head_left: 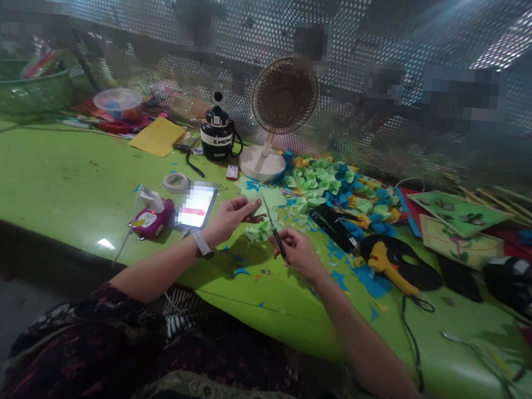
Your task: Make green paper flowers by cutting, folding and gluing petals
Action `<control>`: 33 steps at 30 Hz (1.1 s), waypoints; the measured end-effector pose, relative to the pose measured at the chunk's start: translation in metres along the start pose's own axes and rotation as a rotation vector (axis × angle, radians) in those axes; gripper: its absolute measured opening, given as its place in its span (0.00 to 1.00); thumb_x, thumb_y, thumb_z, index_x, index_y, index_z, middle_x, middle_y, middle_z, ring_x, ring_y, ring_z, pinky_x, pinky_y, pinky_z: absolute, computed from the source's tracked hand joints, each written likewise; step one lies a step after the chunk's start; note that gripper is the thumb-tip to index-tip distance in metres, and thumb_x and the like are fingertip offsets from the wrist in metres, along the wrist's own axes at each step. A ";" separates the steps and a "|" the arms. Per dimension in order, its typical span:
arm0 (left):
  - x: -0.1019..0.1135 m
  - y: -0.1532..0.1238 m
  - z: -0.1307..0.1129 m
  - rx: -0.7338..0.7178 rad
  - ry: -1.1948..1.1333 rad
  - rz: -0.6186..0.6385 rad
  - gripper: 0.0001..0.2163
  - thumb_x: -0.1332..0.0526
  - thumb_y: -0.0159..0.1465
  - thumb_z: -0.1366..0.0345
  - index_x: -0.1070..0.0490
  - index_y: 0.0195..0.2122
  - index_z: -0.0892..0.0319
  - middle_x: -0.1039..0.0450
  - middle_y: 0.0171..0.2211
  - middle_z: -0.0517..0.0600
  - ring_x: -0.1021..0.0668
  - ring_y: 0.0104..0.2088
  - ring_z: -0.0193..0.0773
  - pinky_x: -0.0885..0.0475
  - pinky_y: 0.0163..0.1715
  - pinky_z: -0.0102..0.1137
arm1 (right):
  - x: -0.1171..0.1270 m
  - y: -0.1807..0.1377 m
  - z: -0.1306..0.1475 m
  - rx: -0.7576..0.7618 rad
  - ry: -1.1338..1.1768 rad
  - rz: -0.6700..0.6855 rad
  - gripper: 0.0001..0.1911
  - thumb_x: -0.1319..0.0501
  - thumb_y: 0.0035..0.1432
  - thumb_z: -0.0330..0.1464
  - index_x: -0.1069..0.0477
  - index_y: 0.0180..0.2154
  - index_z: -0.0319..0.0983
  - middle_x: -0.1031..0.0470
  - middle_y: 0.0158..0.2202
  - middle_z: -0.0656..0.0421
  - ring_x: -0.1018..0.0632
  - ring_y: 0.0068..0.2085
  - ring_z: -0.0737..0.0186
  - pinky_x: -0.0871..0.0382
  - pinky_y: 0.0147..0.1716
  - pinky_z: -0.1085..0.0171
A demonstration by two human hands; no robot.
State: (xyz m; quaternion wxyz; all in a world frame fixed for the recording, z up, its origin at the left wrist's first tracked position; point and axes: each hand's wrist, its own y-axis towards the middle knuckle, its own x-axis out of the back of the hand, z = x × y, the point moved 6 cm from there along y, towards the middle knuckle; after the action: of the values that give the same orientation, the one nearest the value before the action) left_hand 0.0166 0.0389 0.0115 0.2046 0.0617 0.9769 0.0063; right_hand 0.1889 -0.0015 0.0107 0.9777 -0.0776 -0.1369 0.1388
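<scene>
My right hand (299, 252) is closed round the dark handle of a pair of scissors (277, 238). Their slim blades slant up and to the left. Across from the tips, my left hand (234, 218) is pinched at the edge of a piece of light green paper (271, 199). How much of the paper lies between the fingers is partly hidden. Below both hands, small blue and orange scraps (242, 272) are scattered on the green table (63, 175). A lit phone (195, 204) lies beside my left wrist.
A desk fan (284, 95) and a black jug (216, 138) stand at the back. Right of them spreads a heap of folded paper pieces (324, 176). A black stapler (335, 227) and a yellow glue gun (390, 266) with its cord lie right. A purple charger block (151, 220) sits left.
</scene>
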 end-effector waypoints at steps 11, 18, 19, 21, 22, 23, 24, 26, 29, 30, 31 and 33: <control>-0.003 -0.001 -0.001 -0.007 0.010 0.012 0.21 0.26 0.49 0.51 0.32 0.22 0.62 0.34 0.23 0.43 0.23 0.26 0.30 0.21 0.36 0.31 | 0.000 0.000 -0.001 0.001 0.037 -0.001 0.28 0.28 0.38 0.54 0.36 0.27 0.41 0.28 0.18 0.65 0.37 0.15 0.73 0.44 0.13 0.70; -0.004 -0.002 0.000 0.004 0.026 0.023 0.21 0.26 0.49 0.50 0.32 0.23 0.62 0.33 0.23 0.43 0.22 0.27 0.32 0.21 0.36 0.32 | -0.001 -0.002 0.003 -0.010 0.023 0.005 0.28 0.29 0.39 0.54 0.37 0.27 0.41 0.29 0.18 0.65 0.38 0.15 0.73 0.44 0.13 0.70; -0.004 -0.002 0.000 0.001 0.027 0.024 0.21 0.26 0.49 0.51 0.31 0.23 0.62 0.33 0.23 0.44 0.22 0.27 0.32 0.21 0.37 0.32 | -0.001 -0.002 0.003 -0.010 0.019 0.007 0.28 0.29 0.39 0.55 0.37 0.27 0.41 0.29 0.18 0.65 0.38 0.15 0.73 0.44 0.13 0.70; -0.004 -0.002 0.000 -0.003 0.028 0.024 0.20 0.26 0.50 0.51 0.31 0.23 0.62 0.33 0.23 0.44 0.22 0.28 0.32 0.21 0.37 0.33 | -0.001 -0.001 0.003 -0.009 0.010 0.006 0.28 0.30 0.39 0.56 0.37 0.27 0.41 0.29 0.18 0.65 0.38 0.15 0.73 0.44 0.12 0.69; -0.004 -0.002 0.000 -0.003 0.028 0.023 0.20 0.26 0.50 0.52 0.31 0.23 0.62 0.33 0.23 0.44 0.22 0.28 0.33 0.21 0.37 0.33 | -0.001 -0.001 0.002 -0.010 0.006 0.003 0.28 0.30 0.39 0.56 0.36 0.27 0.41 0.29 0.19 0.65 0.38 0.15 0.73 0.44 0.12 0.69; -0.004 -0.002 0.000 -0.001 0.026 0.023 0.20 0.26 0.50 0.52 0.30 0.24 0.62 0.33 0.23 0.44 0.22 0.28 0.33 0.21 0.37 0.33 | -0.001 -0.001 0.002 -0.011 0.003 -0.002 0.29 0.30 0.38 0.56 0.36 0.27 0.41 0.29 0.19 0.65 0.38 0.15 0.73 0.44 0.12 0.69; -0.004 -0.001 0.001 0.002 0.023 0.025 0.19 0.26 0.50 0.52 0.30 0.24 0.63 0.32 0.23 0.44 0.22 0.28 0.32 0.21 0.37 0.33 | -0.001 -0.001 0.001 -0.010 0.003 -0.006 0.29 0.30 0.38 0.57 0.36 0.27 0.41 0.29 0.19 0.65 0.38 0.15 0.73 0.44 0.12 0.69; -0.004 -0.001 0.002 0.010 0.016 0.028 0.19 0.26 0.50 0.52 0.29 0.25 0.63 0.31 0.24 0.45 0.22 0.27 0.32 0.21 0.38 0.33 | 0.000 0.000 0.001 -0.009 0.008 -0.008 0.29 0.30 0.38 0.57 0.36 0.27 0.41 0.29 0.19 0.65 0.38 0.15 0.73 0.43 0.12 0.69; -0.004 -0.002 0.004 0.022 0.012 0.027 0.19 0.26 0.50 0.52 0.28 0.25 0.62 0.30 0.25 0.45 0.23 0.27 0.31 0.21 0.38 0.34 | -0.001 -0.001 0.002 -0.010 0.012 0.003 0.29 0.30 0.39 0.56 0.36 0.27 0.41 0.29 0.19 0.65 0.38 0.15 0.73 0.43 0.12 0.70; -0.004 -0.002 0.004 0.026 0.011 0.026 0.18 0.26 0.50 0.52 0.27 0.26 0.62 0.29 0.25 0.45 0.23 0.27 0.31 0.21 0.38 0.34 | -0.001 -0.001 0.002 -0.010 0.013 0.007 0.28 0.30 0.40 0.56 0.36 0.27 0.41 0.29 0.19 0.65 0.38 0.15 0.73 0.43 0.12 0.70; -0.004 -0.002 0.005 0.032 0.006 0.025 0.18 0.26 0.50 0.53 0.27 0.26 0.62 0.28 0.25 0.45 0.23 0.27 0.31 0.21 0.39 0.34 | -0.001 -0.001 0.003 -0.010 0.014 0.010 0.28 0.30 0.40 0.55 0.36 0.27 0.41 0.29 0.19 0.65 0.38 0.15 0.74 0.44 0.12 0.70; -0.003 -0.002 0.006 0.056 -0.037 0.019 0.16 0.26 0.50 0.55 0.25 0.29 0.62 0.25 0.28 0.48 0.21 0.30 0.33 0.22 0.41 0.35 | -0.003 -0.001 0.003 -0.015 0.017 0.021 0.28 0.29 0.40 0.55 0.37 0.26 0.41 0.29 0.18 0.65 0.39 0.14 0.74 0.45 0.12 0.70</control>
State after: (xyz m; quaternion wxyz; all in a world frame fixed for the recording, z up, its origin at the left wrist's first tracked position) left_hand 0.0218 0.0366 0.0076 0.2208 0.0767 0.9721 -0.0201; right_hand 0.1861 -0.0030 0.0128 0.9767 -0.0876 -0.1287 0.1475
